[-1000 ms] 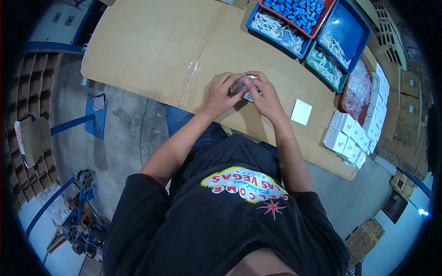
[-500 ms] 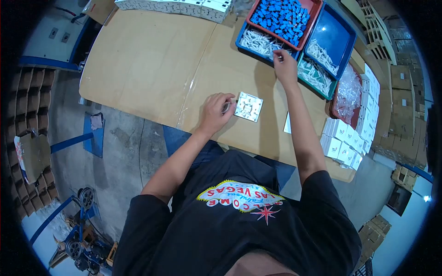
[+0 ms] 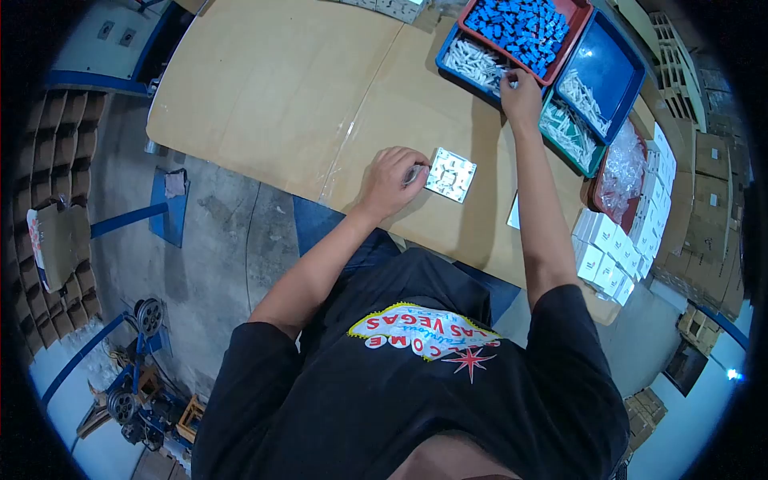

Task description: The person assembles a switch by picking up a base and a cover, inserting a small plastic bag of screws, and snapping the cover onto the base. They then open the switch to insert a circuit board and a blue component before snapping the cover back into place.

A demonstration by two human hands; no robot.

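My left hand rests on the cardboard-covered table with its fingers curled round a shiny, see-through piece. Right beside its fingertips lies a square white plate with cut-outs and raised details. At the front corner of a blue tray of slim white plastic pieces is my right hand. Its thumb and fingers are pinched together over the tray's edge; what sits between them is too small to make out.
A red tray of blue parts overlaps the blue tray. Beside it are a green tray and another blue tray, both with white pieces. Further right, clear plastic bags fill a reddish tray near stacked white boxes.
The whole view has shifted, so the table and trays appear further right and slightly higher. Both hands keep nearly the same places, left by the plate and right at the tray.
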